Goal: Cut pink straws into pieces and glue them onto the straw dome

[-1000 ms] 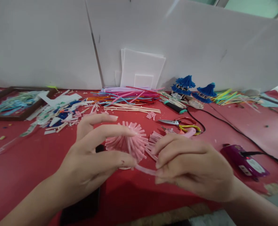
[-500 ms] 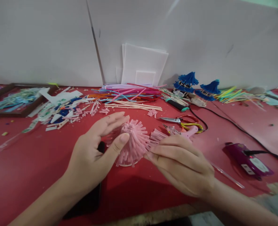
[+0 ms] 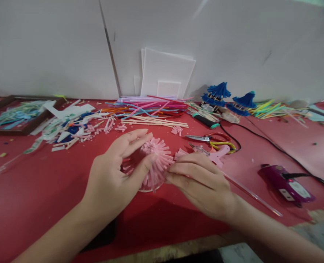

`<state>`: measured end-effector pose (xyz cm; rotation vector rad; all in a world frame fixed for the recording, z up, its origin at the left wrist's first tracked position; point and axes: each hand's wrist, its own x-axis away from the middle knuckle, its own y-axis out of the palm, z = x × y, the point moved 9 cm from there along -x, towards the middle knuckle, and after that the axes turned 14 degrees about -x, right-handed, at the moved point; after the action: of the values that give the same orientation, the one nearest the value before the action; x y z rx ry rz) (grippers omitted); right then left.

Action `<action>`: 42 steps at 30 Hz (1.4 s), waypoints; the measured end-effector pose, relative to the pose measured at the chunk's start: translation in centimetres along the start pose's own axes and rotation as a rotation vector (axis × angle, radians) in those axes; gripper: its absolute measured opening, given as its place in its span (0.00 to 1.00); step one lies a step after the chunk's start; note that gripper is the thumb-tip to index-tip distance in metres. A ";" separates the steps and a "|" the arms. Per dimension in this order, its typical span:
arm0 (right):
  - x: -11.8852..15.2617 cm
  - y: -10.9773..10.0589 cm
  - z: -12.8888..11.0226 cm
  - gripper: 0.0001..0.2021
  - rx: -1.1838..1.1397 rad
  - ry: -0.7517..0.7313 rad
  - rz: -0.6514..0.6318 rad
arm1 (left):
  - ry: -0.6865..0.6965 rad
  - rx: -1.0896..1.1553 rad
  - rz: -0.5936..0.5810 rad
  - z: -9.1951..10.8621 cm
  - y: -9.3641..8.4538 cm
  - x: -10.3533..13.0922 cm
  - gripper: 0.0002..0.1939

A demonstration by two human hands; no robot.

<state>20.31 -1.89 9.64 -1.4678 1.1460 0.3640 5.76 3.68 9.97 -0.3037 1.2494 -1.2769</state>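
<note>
In front of me on the red table stands a pink cone built of many short fuzzy pink strips that fan out from its top. My left hand curves round its left side, with the thumb against the front and the fingers behind. At the cone's lower right edge, my right hand pinches with thumb and fingertips; whatever lies between them is hidden. Just behind that hand, more short pink strips show, partly covered. Beside them lies a pink glue gun, with a clear rod stretching out past my wrist.
Scissors and a green-and-black handled tool lie behind my right hand. Long coloured strips and blue-roofed models line the wall. Scraps and a brown frame lie left, a purple power strip right.
My right hand has shifted slightly left and up along the cone's edge, uncovering more of the clear rod. The left hand stays round the cone, its thumb a little further over the strips.
</note>
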 end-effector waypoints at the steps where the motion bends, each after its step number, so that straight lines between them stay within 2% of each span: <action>1: 0.0 0.0 -0.1 0.05 0.007 -0.004 0.000 | 0.006 -0.007 0.005 0.1 0.0 0.0 0.18; 4: -0.2 -0.2 -0.2 0.04 0.020 -0.002 0.004 | 0.025 -0.021 0.019 0.3 -0.2 0.1 0.18; 10: -0.3 0.4 -0.1 0.05 0.070 -0.018 -0.070 | 0.036 -0.021 0.028 0.3 -0.2 0.0 0.16; 18: -0.6 0.2 0.4 0.05 0.060 0.003 -0.034 | 0.043 -0.003 0.045 0.5 -0.2 0.1 0.15; 26: -0.4 0.8 0.5 0.06 0.072 0.004 -0.065 | -0.031 -0.069 0.027 0.2 0.2 0.1 0.15; 29: -0.7 0.1 1.2 0.04 0.083 0.000 -0.138 | -0.032 -0.054 0.017 0.2 0.3 0.2 0.13; 31: -0.6 -0.9 2.4 0.08 0.108 0.022 -0.196 | -0.018 -0.036 0.004 0.2 0.5 0.2 0.12; 34: 0.2 -2.0 5.6 0.09 0.201 0.220 -0.271 | 0.020 0.011 -0.009 0.4 0.7 0.2 0.12; 37: 2.2 -0.2 7.5 0.08 0.227 0.402 -0.477 | 0.031 0.036 0.012 0.4 0.5 0.2 0.14; 39: 3.5 1.9 7.2 0.09 0.194 0.436 -0.622 | 0.022 0.018 0.036 0.4 0.4 0.1 0.14; 42: 4.9 3.9 6.8 0.10 0.184 0.479 -0.715 | 0.006 0.007 0.031 0.2 0.4 0.0 0.12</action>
<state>22.05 2.63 1.80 -1.7304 0.8989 -0.5987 6.16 3.76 9.76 -0.2743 1.2504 -1.2558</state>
